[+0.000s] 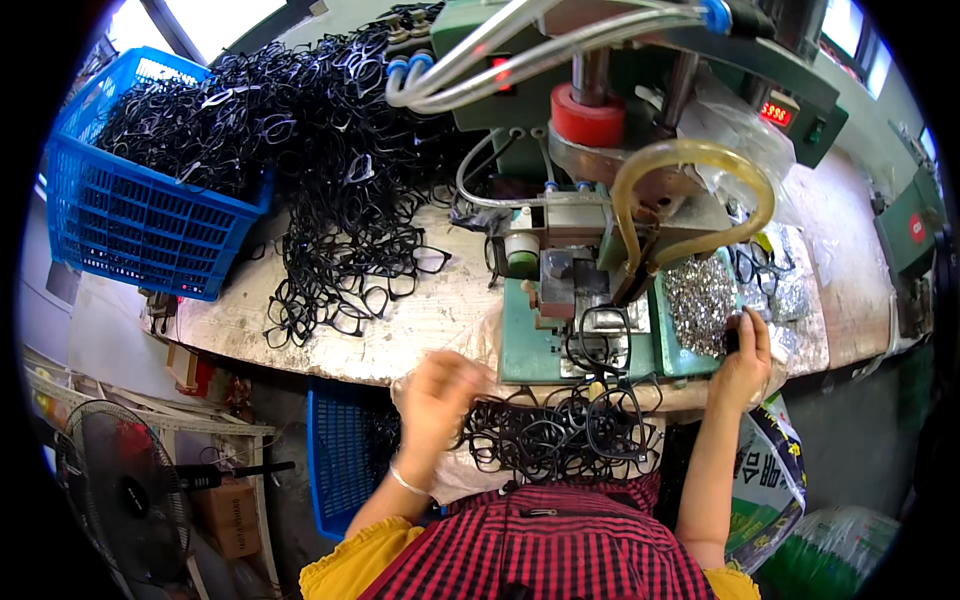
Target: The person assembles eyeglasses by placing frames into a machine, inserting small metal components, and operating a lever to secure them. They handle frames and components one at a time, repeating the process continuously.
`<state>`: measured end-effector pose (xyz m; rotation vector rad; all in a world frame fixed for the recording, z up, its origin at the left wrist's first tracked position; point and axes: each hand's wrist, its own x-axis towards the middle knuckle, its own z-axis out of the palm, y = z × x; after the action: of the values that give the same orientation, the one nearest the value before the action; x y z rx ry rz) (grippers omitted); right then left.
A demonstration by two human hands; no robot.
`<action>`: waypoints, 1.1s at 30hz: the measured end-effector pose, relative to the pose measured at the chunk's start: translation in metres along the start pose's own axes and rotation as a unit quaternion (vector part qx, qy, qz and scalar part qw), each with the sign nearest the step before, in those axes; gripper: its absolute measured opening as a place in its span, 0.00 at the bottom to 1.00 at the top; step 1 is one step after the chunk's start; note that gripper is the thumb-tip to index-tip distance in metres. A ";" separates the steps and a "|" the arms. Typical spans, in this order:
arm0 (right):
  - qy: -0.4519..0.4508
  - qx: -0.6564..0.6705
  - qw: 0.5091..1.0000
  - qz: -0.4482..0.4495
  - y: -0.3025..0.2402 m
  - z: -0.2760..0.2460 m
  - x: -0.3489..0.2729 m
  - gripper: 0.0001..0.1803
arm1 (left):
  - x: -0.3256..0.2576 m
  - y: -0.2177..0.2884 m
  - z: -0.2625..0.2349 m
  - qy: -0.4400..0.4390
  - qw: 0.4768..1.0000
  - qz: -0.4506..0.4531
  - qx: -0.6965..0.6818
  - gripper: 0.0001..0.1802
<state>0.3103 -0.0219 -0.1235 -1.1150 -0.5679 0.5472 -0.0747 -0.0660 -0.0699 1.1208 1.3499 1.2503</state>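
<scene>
My left hand (440,398) is over the table's front edge, left of the press; motion smears its fingers. My right hand (748,362) is at the right edge of a green tray (690,362) heaped with small shiny metal parts (698,305). Its fingers are drawn together around a small dark patch I cannot make out. Between my hands, a black eyeglass frame (606,345) lies at the press's metal fixture (592,290). More black eyeglass frames (530,430) are piled just in front of my lap, below the green base plate (525,345).
A green press with a red collar (587,115) and a bent yellowish hose (765,190) stands over the work spot. A blue crate (150,210) overflows with black frames at the left. Another blue crate (335,450) and a fan (125,495) are below the table.
</scene>
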 end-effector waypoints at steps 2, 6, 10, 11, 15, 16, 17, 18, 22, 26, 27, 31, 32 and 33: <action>0.032 -0.011 0.999 -0.016 0.013 0.018 0.001 0.09 | 0.040 0.014 -0.029 0.137 0.980 0.140 0.022 0.04; -0.073 -0.056 0.995 -0.041 0.006 0.072 0.004 0.09 | 0.109 0.052 -0.066 0.132 0.813 0.348 0.448 0.07; -0.161 -0.138 0.973 -0.092 -0.010 0.081 -0.002 0.08 | 0.164 0.045 -0.054 0.087 0.669 0.385 0.630 0.15; -0.162 -0.170 0.968 -0.093 -0.015 0.079 -0.003 0.08 | 0.176 0.033 -0.055 0.112 0.639 0.375 0.662 0.14; -0.138 -0.301 0.931 -0.154 -0.034 0.050 -0.011 0.09 | 0.211 -0.024 -0.065 0.142 0.678 0.271 0.668 0.12; -0.126 -0.336 0.915 -0.182 -0.036 0.035 -0.014 0.09 | 0.216 -0.034 -0.063 0.129 0.727 0.226 0.636 0.11; -0.111 -0.345 0.910 -0.204 -0.036 0.019 -0.019 0.09 | 0.211 -0.042 -0.058 0.136 0.751 0.293 0.576 0.07; -0.089 -0.357 0.906 -0.209 -0.040 0.007 -0.024 0.08 | 0.210 -0.047 -0.053 0.121 0.760 0.314 0.556 0.06; -0.136 -0.319 0.923 -0.168 -0.057 0.004 -0.040 0.07 | 0.185 -0.021 -0.032 0.117 0.729 0.407 0.537 0.05; -0.279 -0.244 0.908 -0.197 -0.090 0.070 -0.047 0.08 | 0.175 0.019 -0.024 0.200 0.781 0.390 0.445 0.07; -0.278 -0.208 0.922 -0.171 -0.087 0.086 -0.045 0.10 | 0.179 0.021 -0.025 0.208 0.856 0.330 0.340 0.09; -0.264 -0.097 0.955 -0.099 -0.070 0.121 -0.052 0.20 | 0.165 0.007 -0.023 0.166 0.940 0.235 0.184 0.14; -0.261 -0.079 0.958 -0.088 -0.066 0.124 -0.055 0.23 | 0.147 -0.002 -0.019 0.150 0.947 0.224 0.173 0.13; -0.254 -0.062 0.963 -0.060 -0.064 0.126 -0.059 0.26 | 0.130 -0.010 -0.019 0.134 0.973 0.170 0.077 0.10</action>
<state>0.1909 0.0010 -0.0309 -1.0499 -1.1214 0.7035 -0.1105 0.0592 -0.0865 1.3716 1.5199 1.6118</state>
